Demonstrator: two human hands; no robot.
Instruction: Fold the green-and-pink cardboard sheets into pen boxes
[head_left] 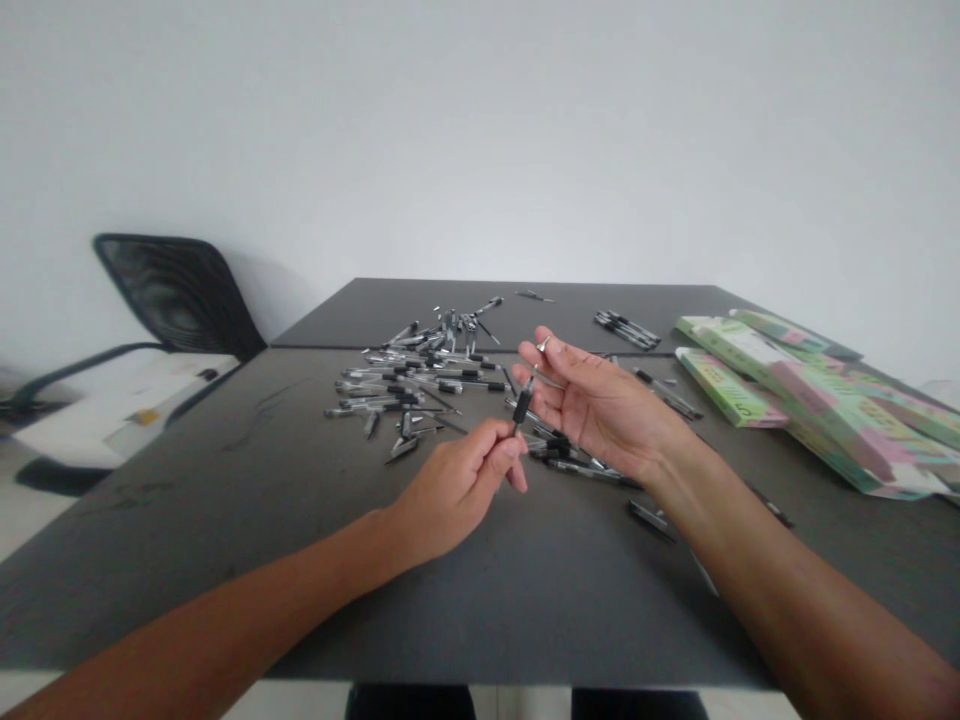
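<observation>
My left hand [461, 485] is closed around a pen barrel [523, 403], whose black grip stands up tilted out of the fingers. Just beyond it, my right hand [600, 405] is turned palm up. Its thumb and index finger pinch a small silver cone-shaped pen tip [542, 344], while the other fingers curl loosely. A thin, faint part shows between the barrel's upper end and the right fingers, too small to make out. Behind my hands lies a loose heap of clear pens with black grips [409, 375]. More pens [585, 468] lie partly hidden below my right hand.
Several pens lie together in a bundle [627, 330] at the back right. Green and pink cardboard boxes [817, 400] are stacked on the right of the dark table [337, 610]. A black mesh chair [180, 295] holding white items stands at the left, before a white wall.
</observation>
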